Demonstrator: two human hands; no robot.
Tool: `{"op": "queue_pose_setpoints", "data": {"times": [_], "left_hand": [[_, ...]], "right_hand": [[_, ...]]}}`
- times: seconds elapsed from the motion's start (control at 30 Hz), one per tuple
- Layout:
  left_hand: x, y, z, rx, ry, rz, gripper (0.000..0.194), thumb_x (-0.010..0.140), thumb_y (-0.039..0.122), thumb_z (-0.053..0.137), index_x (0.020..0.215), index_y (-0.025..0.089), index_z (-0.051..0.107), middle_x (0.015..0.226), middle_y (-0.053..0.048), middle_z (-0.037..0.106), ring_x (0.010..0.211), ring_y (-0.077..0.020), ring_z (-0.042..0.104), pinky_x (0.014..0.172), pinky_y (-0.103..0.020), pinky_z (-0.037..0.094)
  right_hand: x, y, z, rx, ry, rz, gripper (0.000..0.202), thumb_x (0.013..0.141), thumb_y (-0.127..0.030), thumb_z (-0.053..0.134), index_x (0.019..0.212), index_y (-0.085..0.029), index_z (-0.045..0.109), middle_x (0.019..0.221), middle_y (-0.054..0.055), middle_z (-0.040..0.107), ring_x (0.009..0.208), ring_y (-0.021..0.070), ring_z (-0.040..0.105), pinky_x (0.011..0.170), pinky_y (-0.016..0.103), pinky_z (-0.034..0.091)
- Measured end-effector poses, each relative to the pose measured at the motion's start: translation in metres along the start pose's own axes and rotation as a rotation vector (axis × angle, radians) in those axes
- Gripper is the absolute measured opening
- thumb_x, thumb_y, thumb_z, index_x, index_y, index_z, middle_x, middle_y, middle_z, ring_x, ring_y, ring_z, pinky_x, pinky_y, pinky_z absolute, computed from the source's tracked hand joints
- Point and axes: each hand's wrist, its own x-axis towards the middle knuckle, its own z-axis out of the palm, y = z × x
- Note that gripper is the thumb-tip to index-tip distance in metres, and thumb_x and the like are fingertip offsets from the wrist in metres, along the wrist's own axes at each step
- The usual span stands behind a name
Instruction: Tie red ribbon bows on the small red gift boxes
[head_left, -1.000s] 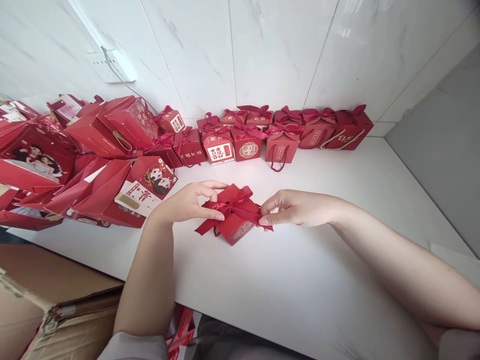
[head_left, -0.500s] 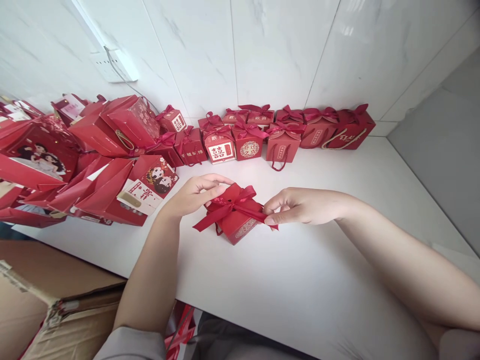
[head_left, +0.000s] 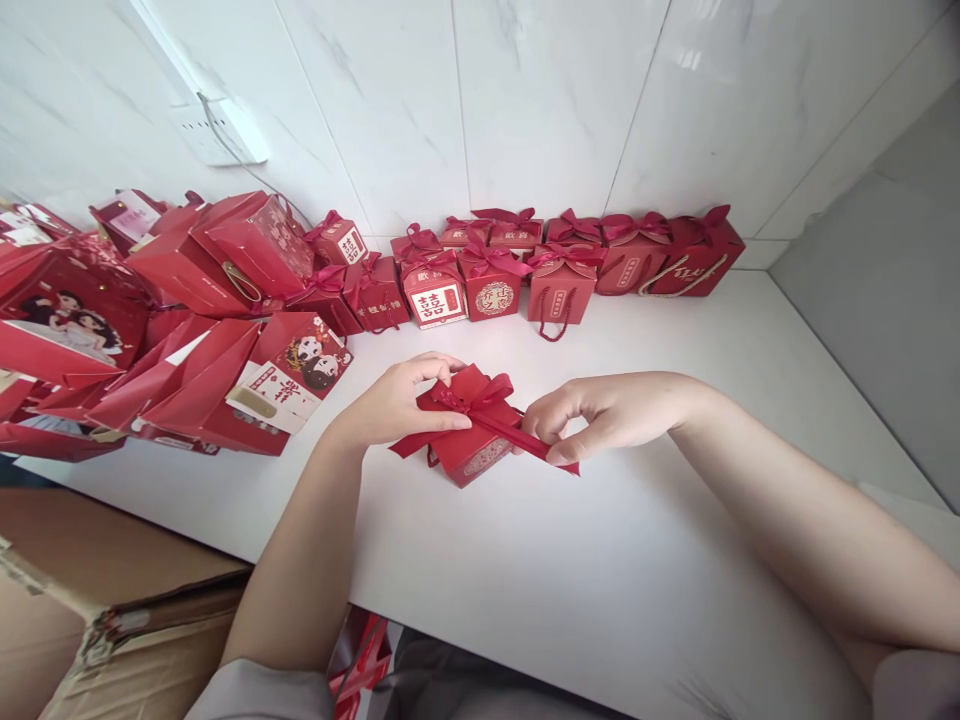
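A small red gift box (head_left: pixel 475 456) with a pale round pattern on its side stands on the white table in front of me. A red ribbon bow (head_left: pixel 487 396) is tied across its top. My left hand (head_left: pixel 409 398) is closed around the top of the box from the left, thumb laid over the bow near its knot and fingers behind, partly hidden. From the right, my right hand (head_left: pixel 581 418) pinches the bow's right ribbon tail between thumb and fingers and holds it out taut. The left tail hangs loose under my left hand.
Several red gift boxes with bows (head_left: pixel 493 292) line the wall behind. Larger red boxes (head_left: pixel 247 250) are piled on the left, one bearing a card (head_left: pixel 279 397). An open cardboard carton (head_left: pixel 150 640) stands below the table's front left edge. A cable runs from a wall socket (head_left: pixel 225 132).
My left thumb has come down from the back of the bow onto its front. My right hand has slid along the ribbon tail and drawn it slightly outward and down.
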Motion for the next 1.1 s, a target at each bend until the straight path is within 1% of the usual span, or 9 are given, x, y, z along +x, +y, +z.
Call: {"op": "queue_pose_setpoints", "data": {"times": [0.13,0.27,0.43,0.53,0.63,0.7,0.77,0.9,1.1], "left_hand": [[0.0,0.0,-0.002,0.044,-0.059,0.015,0.042,0.071,0.047,0.08,0.078,0.02,0.049,0.138,-0.006,0.053,0.128,-0.0263,0.05,0.109,-0.041,0.039],[-0.001,0.001,-0.003,0.044,-0.167,0.06,0.042,0.069,0.045,0.082,0.081,0.02,0.05,0.141,-0.007,0.051,0.133,-0.0273,0.047,0.113,-0.043,0.034],[-0.001,0.002,0.001,0.02,-0.255,0.094,0.041,0.07,0.044,0.082,0.079,0.021,0.05,0.143,-0.006,0.049,0.132,-0.0265,0.047,0.113,-0.042,0.035],[-0.002,0.003,0.001,-0.05,-0.262,0.098,0.042,0.069,0.041,0.083,0.093,0.023,0.053,0.143,-0.006,0.047,0.133,-0.0254,0.047,0.112,-0.041,0.036],[-0.007,0.006,-0.005,-0.106,-0.176,0.044,0.053,0.075,0.044,0.078,0.116,0.027,0.049,0.137,-0.006,0.05,0.125,-0.0224,0.052,0.107,-0.039,0.041],[-0.012,0.009,-0.013,-0.013,-0.094,-0.035,0.041,0.08,0.048,0.071,0.108,0.024,0.054,0.117,-0.004,0.059,0.11,-0.0201,0.058,0.1,-0.035,0.044],[-0.018,0.013,-0.022,0.126,-0.095,-0.134,0.033,0.083,0.053,0.066,0.089,0.02,0.061,0.093,-0.001,0.063,0.091,-0.0177,0.059,0.086,-0.03,0.045],[-0.025,0.01,-0.034,0.213,-0.319,-0.303,0.044,0.084,0.06,0.06,0.071,0.019,0.069,0.073,-0.001,0.063,0.067,-0.0142,0.053,0.061,-0.025,0.037],[-0.022,0.002,-0.027,0.05,-0.603,-0.249,0.042,0.082,0.055,0.066,0.066,0.016,0.071,0.058,-0.001,0.054,0.054,-0.0113,0.043,0.051,-0.025,0.03]], "right_hand": [[-0.004,0.0,-0.002,-0.025,-0.062,-0.03,0.018,0.087,-0.025,0.062,0.073,-0.015,0.065,0.101,0.007,0.065,0.083,0.0151,0.058,0.075,0.026,0.046],[-0.005,0.002,-0.004,-0.068,-0.158,-0.024,0.023,0.086,-0.03,0.066,0.07,-0.014,0.068,0.098,0.007,0.067,0.082,0.0146,0.059,0.075,0.024,0.045],[-0.012,-0.001,-0.006,-0.186,-0.217,0.189,0.03,0.08,-0.045,0.073,0.082,-0.016,0.074,0.088,0.006,0.073,0.08,0.0183,0.064,0.07,0.025,0.045],[-0.019,-0.005,-0.01,-0.152,-0.061,0.32,0.039,0.08,-0.055,0.071,0.095,-0.019,0.073,0.091,0.006,0.075,0.082,0.0214,0.067,0.07,0.027,0.046],[-0.018,-0.007,-0.011,0.011,0.21,0.286,0.042,0.087,-0.058,0.062,0.105,-0.02,0.065,0.088,0.006,0.074,0.077,0.0194,0.068,0.075,0.03,0.049],[-0.013,-0.008,-0.008,0.106,0.346,0.225,0.042,0.088,-0.058,0.062,0.104,-0.019,0.061,0.083,0.005,0.073,0.069,0.0172,0.067,0.073,0.031,0.051],[-0.007,-0.008,-0.004,0.18,0.365,0.161,0.041,0.087,-0.057,0.064,0.1,-0.018,0.059,0.078,0.005,0.072,0.062,0.0152,0.064,0.066,0.029,0.051],[0.002,-0.005,0.005,0.303,0.268,0.052,0.038,0.085,-0.054,0.067,0.089,-0.017,0.059,0.074,0.004,0.07,0.057,0.0128,0.062,0.054,0.026,0.049],[0.005,0.0,0.008,0.307,0.151,0.034,0.032,0.085,-0.046,0.07,0.084,-0.014,0.067,0.07,0.004,0.07,0.061,0.0132,0.063,0.056,0.025,0.05]]}}
